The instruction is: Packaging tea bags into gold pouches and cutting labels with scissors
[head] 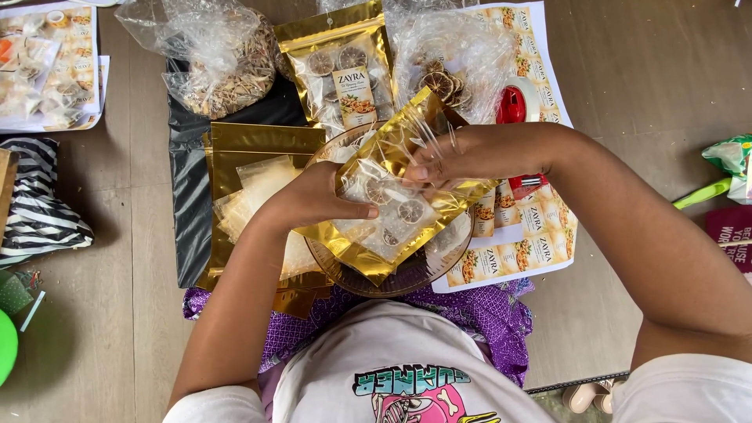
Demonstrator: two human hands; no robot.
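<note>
Grey wood-plank floor (642, 94) under everything. At nine o'clock, a striped cloth (35, 207); then stacked glossy gold pouches (258, 149). At centre, the left hand (313, 200) grips a crinkly gold pouch (392, 215) of dried slices over a round bowl (352, 278); the right hand (462, 157) pinches its top. At three o'clock, a label sheet (533, 235).

The wooden floor (650, 94) carries a black sheet (188, 180), label sheets (540, 243), a striped bag (35, 204) and gold pouches (251, 145).
</note>
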